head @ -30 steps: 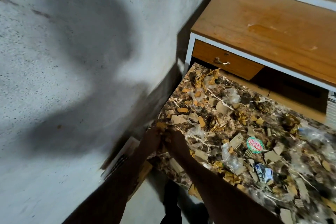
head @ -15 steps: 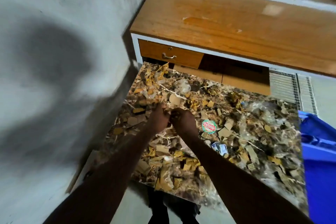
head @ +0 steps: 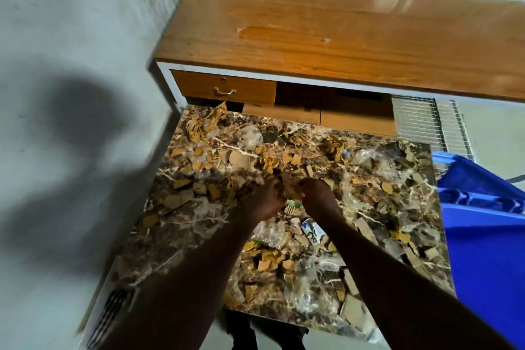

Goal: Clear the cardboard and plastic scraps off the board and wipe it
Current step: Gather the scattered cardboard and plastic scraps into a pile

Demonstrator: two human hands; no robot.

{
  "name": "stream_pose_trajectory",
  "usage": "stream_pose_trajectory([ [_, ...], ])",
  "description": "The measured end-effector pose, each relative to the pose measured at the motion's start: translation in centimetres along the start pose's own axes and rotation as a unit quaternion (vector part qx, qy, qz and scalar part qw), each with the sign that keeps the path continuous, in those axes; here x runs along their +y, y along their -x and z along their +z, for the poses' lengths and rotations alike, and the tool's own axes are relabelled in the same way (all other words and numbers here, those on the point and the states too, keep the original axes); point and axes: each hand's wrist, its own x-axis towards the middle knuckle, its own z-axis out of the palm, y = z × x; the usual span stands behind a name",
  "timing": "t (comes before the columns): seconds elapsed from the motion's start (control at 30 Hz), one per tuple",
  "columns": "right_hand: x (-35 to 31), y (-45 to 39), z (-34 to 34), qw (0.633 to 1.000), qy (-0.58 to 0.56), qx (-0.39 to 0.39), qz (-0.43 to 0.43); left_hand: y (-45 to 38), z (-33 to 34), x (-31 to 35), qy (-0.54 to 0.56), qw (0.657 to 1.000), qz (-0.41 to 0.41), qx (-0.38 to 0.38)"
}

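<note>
Both hands met mid-board, the left hand (head: 262, 202) and right hand (head: 318, 196) each curled in a closed grip on cardboard scraps (head: 289, 187) gathered between them. More cardboard and clear plastic scraps (head: 270, 231) littered the marble-patterned board (head: 181, 224). A blue bin (head: 488, 236) stood just beside its right edge.

Both hands meet over the middle of the marble-patterned board (head: 181, 239), the left hand (head: 262, 202) and right hand (head: 319, 196) curled among cardboard scraps (head: 181, 199) and clear plastic scraps (head: 270, 231). A blue bin (head: 485, 236) stands just beside the board's right edge.
</note>
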Motion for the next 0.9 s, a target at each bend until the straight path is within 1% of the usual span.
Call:
stream_pose_trajectory([
  [0.13,1.2,0.2,0.3,1.000,0.026,0.011,0.005,0.9,-1.0,-1.2,-0.020,0.999,-0.031,0.010],
  [0.2,1.3,0.1,0.9,0.999,0.036,0.014,0.008,1.4,-1.8,-2.0,-0.010,0.999,-0.045,0.022],
  [0.27,0.9,0.0,1.4,0.996,0.088,0.013,0.017,2.0,-2.7,-2.8,0.003,0.998,-0.049,0.037],
  [0.33,0.1,0.0,1.8,0.988,0.151,0.017,0.024,2.6,-3.9,-3.5,0.016,0.997,-0.049,0.062],
  [0.47,-3.8,0.6,2.7,0.976,0.210,0.051,-0.029,4.2,-6.9,-5.4,0.005,0.989,-0.044,0.144],
  [0.53,-5.9,0.9,3.9,0.975,0.201,0.062,-0.066,4.8,-8.5,-6.9,0.001,0.981,-0.051,0.186],
  [0.63,-9.2,1.4,6.0,0.984,0.132,0.037,-0.113,5.9,-10.9,-9.7,-0.008,0.970,-0.088,0.228],
  [0.73,-12.2,2.0,8.2,0.984,0.087,-0.006,-0.155,6.6,-12.0,-13.9,-0.002,0.961,-0.130,0.243],
  [0.8,-13.7,2.1,10.1,0.984,0.057,-0.042,-0.161,7.9,-12.5,-15.5,0.017,0.956,-0.157,0.247],
  [0.83,-14.3,2.3,10.9,0.985,0.051,-0.058,-0.157,8.8,-12.6,-15.7,0.017,0.958,-0.152,0.242],
  [0.87,-14.8,2.5,11.9,0.984,0.047,-0.069,-0.158,9.7,-12.6,-16.0,0.046,0.957,-0.154,0.240],
  [0.9,-15.2,2.7,12.8,0.983,0.040,-0.080,-0.162,10.3,-12.6,-16.5,0.043,0.959,-0.143,0.240],
])
